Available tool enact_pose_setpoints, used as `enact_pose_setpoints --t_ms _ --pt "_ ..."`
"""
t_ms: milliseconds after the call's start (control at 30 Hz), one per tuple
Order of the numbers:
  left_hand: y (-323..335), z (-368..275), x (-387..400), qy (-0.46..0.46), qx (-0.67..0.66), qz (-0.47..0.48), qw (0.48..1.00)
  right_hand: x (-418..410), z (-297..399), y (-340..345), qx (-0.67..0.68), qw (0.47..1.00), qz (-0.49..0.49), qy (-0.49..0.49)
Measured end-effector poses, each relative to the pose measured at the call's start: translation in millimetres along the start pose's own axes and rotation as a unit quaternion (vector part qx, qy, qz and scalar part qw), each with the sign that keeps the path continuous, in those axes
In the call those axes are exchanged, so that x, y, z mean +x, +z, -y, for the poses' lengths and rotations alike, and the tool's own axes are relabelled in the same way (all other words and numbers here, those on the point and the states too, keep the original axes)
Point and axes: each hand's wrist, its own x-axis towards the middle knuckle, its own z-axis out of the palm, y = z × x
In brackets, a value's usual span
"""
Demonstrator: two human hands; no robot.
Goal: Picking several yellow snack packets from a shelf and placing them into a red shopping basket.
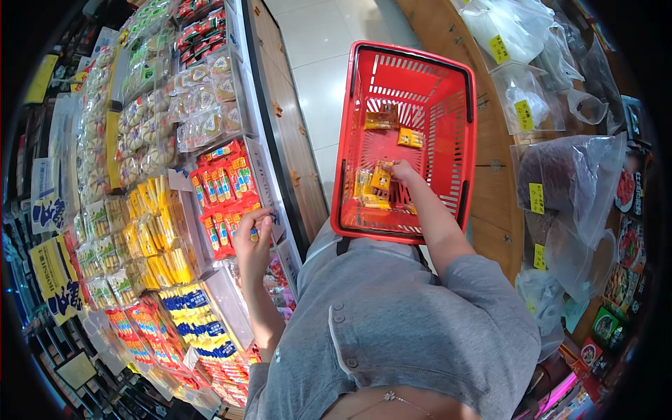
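A red plastic shopping basket (pixel 403 59) stands upright in front of my body. My right hand (pixel 403 172) is inside it, with its fingers on a small yellow snack packet (pixel 381 175). Beside and below that packet lie several more yellow packets (pixel 362 184). Farther up in the basket are another yellow packet (pixel 410 137) and a brownish-yellow one (pixel 380 121). My left hand (pixel 253 233) is raised near red snack packets (pixel 216 228) on the shelf edge, its fingers curled and apart, with nothing seen in it.
On the left, clear bins hold yellow stick-snack packets (pixel 157 226), wrapped round pastries (pixel 149 113) and other packaged snacks. A wooden counter (pixel 485 184) runs along the right, bearing plastic bags (pixel 567 184) with yellow labels. Pale floor tiles (pixel 320 100) show between them.
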Motion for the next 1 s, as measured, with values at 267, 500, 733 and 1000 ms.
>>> enact_pose_setpoints --t_ms 267,500,733,1000 --pt "5 2 1 0.026 -0.008 0.014 1.000 4 -6 13 0.015 0.986 0.163 0.016" --pt "9 6 3 0.039 -0.012 0.036 0.999 0 -7 45 0.050 0.997 0.059 0.023" --pt "-7 4 9 -0.041 -0.001 -0.011 0.999 -25 14 36 0.069 0.994 0.077 0.033" --pt "-15 7 11 0.001 -0.055 -0.095 0.994 -5 31 8 -0.052 0.978 0.032 -0.202"
